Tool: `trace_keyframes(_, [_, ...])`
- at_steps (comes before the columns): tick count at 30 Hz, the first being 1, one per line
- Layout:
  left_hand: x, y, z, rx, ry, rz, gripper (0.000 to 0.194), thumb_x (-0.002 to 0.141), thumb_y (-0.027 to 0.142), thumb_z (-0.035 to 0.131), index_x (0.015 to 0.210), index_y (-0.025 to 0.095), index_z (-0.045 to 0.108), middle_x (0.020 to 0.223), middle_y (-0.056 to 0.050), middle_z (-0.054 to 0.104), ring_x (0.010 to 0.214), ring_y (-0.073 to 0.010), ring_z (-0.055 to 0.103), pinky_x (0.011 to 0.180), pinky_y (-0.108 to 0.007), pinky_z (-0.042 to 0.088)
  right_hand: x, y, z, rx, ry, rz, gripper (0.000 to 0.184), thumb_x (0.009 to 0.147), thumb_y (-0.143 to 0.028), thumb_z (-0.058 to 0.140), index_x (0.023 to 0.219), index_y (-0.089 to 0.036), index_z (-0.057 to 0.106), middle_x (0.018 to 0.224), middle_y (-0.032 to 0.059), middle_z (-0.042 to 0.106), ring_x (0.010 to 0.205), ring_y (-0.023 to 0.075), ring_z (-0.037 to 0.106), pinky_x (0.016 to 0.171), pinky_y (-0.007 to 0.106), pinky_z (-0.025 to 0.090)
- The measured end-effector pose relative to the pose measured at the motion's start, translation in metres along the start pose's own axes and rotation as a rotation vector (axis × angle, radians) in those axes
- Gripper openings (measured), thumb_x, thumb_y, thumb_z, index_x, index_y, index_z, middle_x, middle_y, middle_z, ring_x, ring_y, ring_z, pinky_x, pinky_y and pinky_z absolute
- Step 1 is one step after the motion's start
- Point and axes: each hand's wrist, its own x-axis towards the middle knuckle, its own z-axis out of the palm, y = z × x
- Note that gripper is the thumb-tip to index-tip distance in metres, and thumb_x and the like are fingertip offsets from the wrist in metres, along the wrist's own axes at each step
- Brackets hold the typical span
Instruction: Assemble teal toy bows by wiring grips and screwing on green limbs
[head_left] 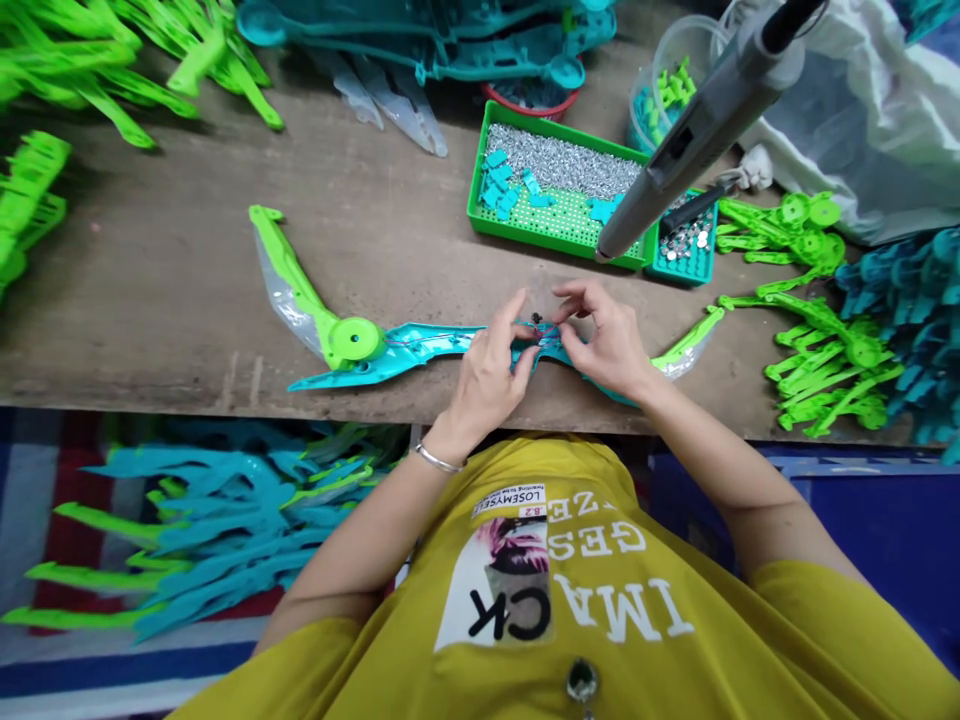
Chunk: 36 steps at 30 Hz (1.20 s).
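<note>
two hands — left hand [487,375], right hand [604,345] — pinch glossy teal plastic [427,355]

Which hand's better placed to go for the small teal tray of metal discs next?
Right, probably. The right hand is nearer the small teal tray, on that side of the teal plastic piece. The left hand is farther off, with the right hand between it and the tray.

Teal piece [427,350] with lime-green arm [296,285]; mustard-yellow printed T-shirt [592,480].
</note>
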Motion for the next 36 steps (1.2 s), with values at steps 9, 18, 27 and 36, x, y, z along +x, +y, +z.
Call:
trace_keyframes(9, [0.011, -0.002, -0.006, 0.075, -0.078, 0.002, 0.014, 0.100, 0.029, 0.061, 0.100, 0.020, 0.071, 0.094, -0.006, 0.071, 0.091, -0.0214, 0.064, 0.083, -0.036, 0.051, -0.005, 0.008, 0.004, 0.086, -0.015, 0.035, 0.035, 0.082, -0.013, 0.053, 0.117, -0.020, 0.058, 0.093, 0.0040, 0.074, 0.081, 0.0170, 0.071, 0.080, 0.034, 0.059])
trace_keyframes(18, [0.005, -0.005, -0.009, 0.187, -0.120, 0.142, 0.016, 0.100, 0.024, 0.059, 0.102, 0.025, 0.075, 0.096, -0.004, 0.074, 0.091, -0.0213, 0.061, 0.078, -0.038, 0.043, 0.005, 0.009, 0.006, 0.093, -0.022, 0.050, 0.026, 0.084, -0.017, 0.061, 0.110, -0.019, 0.065, 0.092, 0.0041, 0.076, 0.080, 0.0172, 0.071, 0.076, 0.032, 0.057])
trace_keyframes(27, [0.010, -0.008, -0.004, 0.072, -0.030, 0.138, 0.007, 0.094, 0.015, 0.064, 0.089, 0.020, 0.063, 0.106, -0.007, 0.065, 0.100, -0.0196, 0.064, 0.086, -0.033, 0.053, 0.020, 0.008, 0.003, 0.266, -0.207, 0.132, 0.021, 0.082, -0.025, 0.070, 0.101, -0.017, 0.070, 0.081, 0.0016, 0.076, 0.073, 0.0153, 0.071, 0.071, 0.028, 0.056])
trace_keyframes(36, [0.013, -0.006, -0.001, 0.111, -0.051, 0.044, 0.025, 0.094, 0.020, 0.068, 0.117, 0.018, 0.059, 0.104, -0.005, 0.069, 0.089, -0.0194, 0.067, 0.080, -0.033, 0.051, 0.023, -0.001, -0.009, 0.216, -0.335, 0.017, 0.036, 0.072, -0.004, 0.053, 0.103, -0.019, 0.064, 0.093, 0.0028, 0.081, 0.090, 0.0196, 0.078, 0.086, 0.031, 0.057])
